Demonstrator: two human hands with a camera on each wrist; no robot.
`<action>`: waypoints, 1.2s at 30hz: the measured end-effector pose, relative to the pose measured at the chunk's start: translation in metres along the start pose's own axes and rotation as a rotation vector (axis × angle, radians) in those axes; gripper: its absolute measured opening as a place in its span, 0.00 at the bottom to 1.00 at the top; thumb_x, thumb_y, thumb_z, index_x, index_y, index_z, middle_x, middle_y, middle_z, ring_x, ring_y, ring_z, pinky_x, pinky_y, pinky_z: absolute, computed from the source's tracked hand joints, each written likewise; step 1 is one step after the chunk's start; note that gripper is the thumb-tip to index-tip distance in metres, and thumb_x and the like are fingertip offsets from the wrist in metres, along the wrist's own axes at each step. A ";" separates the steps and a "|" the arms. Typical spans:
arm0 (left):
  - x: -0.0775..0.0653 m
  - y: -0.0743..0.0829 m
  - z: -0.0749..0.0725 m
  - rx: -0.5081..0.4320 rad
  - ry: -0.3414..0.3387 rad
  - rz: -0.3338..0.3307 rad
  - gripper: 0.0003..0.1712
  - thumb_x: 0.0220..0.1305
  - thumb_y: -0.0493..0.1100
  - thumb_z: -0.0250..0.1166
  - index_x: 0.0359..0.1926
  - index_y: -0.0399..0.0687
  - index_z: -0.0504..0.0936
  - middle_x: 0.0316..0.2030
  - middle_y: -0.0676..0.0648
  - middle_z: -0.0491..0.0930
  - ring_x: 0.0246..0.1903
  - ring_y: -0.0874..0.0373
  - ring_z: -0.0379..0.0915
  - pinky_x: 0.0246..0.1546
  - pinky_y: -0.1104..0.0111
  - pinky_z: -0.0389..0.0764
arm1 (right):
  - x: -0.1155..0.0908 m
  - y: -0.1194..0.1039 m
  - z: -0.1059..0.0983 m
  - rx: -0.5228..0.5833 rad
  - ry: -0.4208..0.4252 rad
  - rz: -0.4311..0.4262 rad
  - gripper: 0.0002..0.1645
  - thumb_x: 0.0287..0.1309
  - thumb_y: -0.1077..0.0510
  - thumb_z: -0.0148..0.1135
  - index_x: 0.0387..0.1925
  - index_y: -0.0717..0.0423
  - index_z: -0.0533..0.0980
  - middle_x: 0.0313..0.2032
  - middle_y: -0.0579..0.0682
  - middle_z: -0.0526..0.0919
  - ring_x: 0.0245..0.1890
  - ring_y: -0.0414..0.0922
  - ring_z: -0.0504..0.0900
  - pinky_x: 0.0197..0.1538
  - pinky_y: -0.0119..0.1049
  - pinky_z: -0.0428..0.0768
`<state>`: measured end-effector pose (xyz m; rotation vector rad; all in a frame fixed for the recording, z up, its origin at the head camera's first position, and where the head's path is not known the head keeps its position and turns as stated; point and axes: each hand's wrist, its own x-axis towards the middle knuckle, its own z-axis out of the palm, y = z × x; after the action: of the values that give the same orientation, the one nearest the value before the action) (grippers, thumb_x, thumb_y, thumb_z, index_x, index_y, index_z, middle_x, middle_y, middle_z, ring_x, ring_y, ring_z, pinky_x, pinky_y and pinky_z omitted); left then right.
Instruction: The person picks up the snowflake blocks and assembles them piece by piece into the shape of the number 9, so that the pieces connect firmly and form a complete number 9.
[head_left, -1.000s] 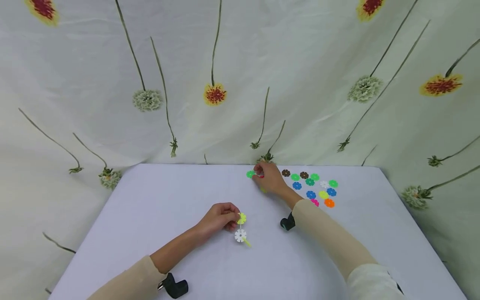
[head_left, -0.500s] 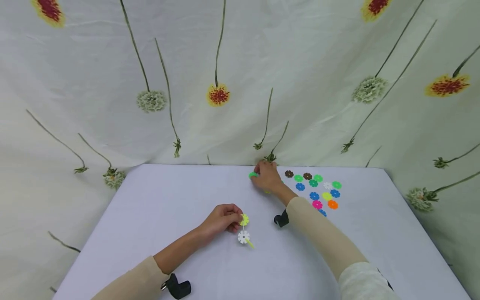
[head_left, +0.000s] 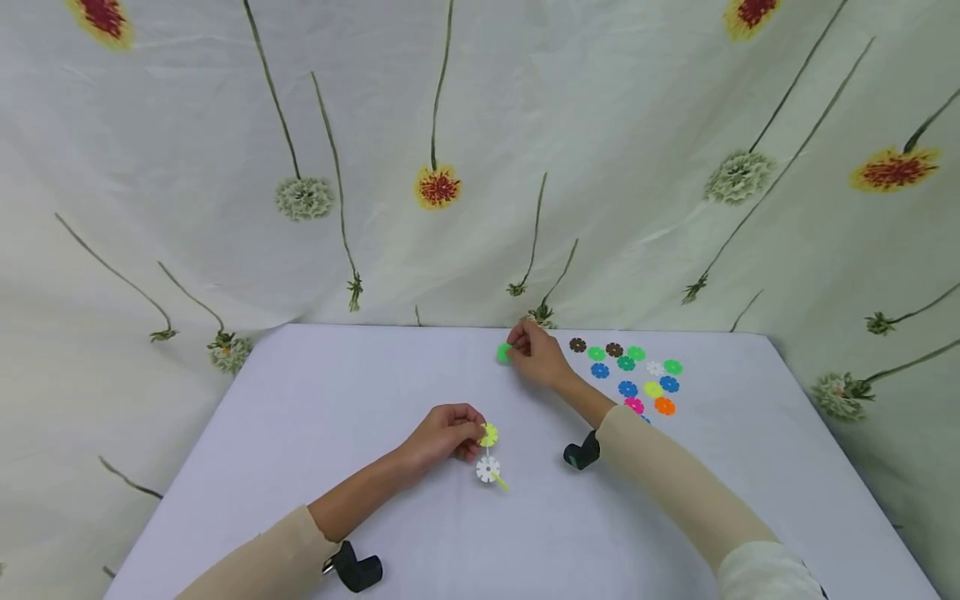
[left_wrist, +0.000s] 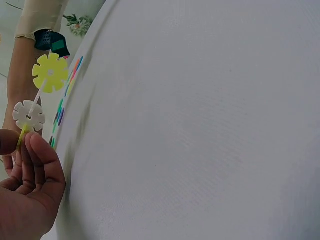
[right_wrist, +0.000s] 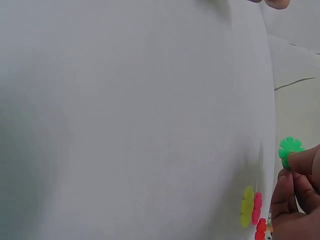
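My left hand (head_left: 444,435) pinches a chain of notched plastic snowflake discs above the table. In the left wrist view, finger and thumb hold a yellow disc seen edge-on; a white disc (left_wrist: 28,116) slots into it, and a further yellow disc (left_wrist: 50,72) sits at the far end. At the back of the table my right hand (head_left: 536,354) pinches a green snowflake disc (right_wrist: 290,149) between thumb and fingers, raised off the cloth in the right wrist view. Below that hand lie a yellow disc (right_wrist: 247,206) and a pink disc (right_wrist: 257,208).
Several loose discs in mixed colours lie right of my right hand, among them an orange disc (head_left: 664,406), a brown disc (head_left: 577,345) and a white disc (head_left: 655,368). A flower-printed curtain (head_left: 360,125) hangs behind the white table (head_left: 360,367). Black cameras hang at both wrists.
My right hand has taken hold of the green disc at the back and lifted it slightly. The left hand still holds the joined discs, almost unmoved.
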<state>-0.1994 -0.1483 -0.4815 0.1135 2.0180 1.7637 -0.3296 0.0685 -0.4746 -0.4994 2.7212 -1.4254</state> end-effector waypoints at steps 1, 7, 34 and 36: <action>0.000 0.000 0.000 0.000 0.000 -0.002 0.13 0.69 0.38 0.62 0.49 0.32 0.80 0.31 0.52 0.81 0.29 0.63 0.77 0.35 0.74 0.83 | -0.003 0.000 -0.001 0.019 -0.007 0.004 0.10 0.71 0.63 0.65 0.51 0.58 0.77 0.45 0.57 0.85 0.47 0.49 0.83 0.53 0.38 0.80; 0.003 0.000 0.001 -0.027 0.003 -0.029 0.12 0.69 0.38 0.63 0.48 0.34 0.80 0.31 0.51 0.81 0.30 0.62 0.77 0.36 0.73 0.83 | -0.018 -0.004 -0.010 0.145 -0.012 0.025 0.11 0.71 0.62 0.67 0.52 0.59 0.81 0.47 0.58 0.87 0.46 0.48 0.84 0.52 0.36 0.80; 0.009 0.003 0.010 -0.041 -0.024 -0.044 0.12 0.72 0.40 0.63 0.49 0.35 0.79 0.31 0.51 0.81 0.30 0.61 0.77 0.37 0.73 0.84 | -0.087 0.004 -0.011 0.265 -0.195 -0.024 0.12 0.69 0.61 0.70 0.52 0.58 0.81 0.46 0.56 0.86 0.45 0.44 0.83 0.50 0.24 0.82; 0.010 0.003 0.011 -0.044 -0.017 -0.042 0.11 0.73 0.40 0.63 0.49 0.36 0.79 0.31 0.51 0.80 0.31 0.61 0.77 0.37 0.73 0.84 | -0.090 0.004 -0.011 0.280 -0.203 -0.033 0.12 0.70 0.62 0.69 0.52 0.57 0.81 0.46 0.56 0.86 0.45 0.44 0.83 0.50 0.24 0.83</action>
<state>-0.2051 -0.1345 -0.4822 0.0715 1.9539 1.7743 -0.2471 0.1065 -0.4825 -0.6338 2.3210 -1.6290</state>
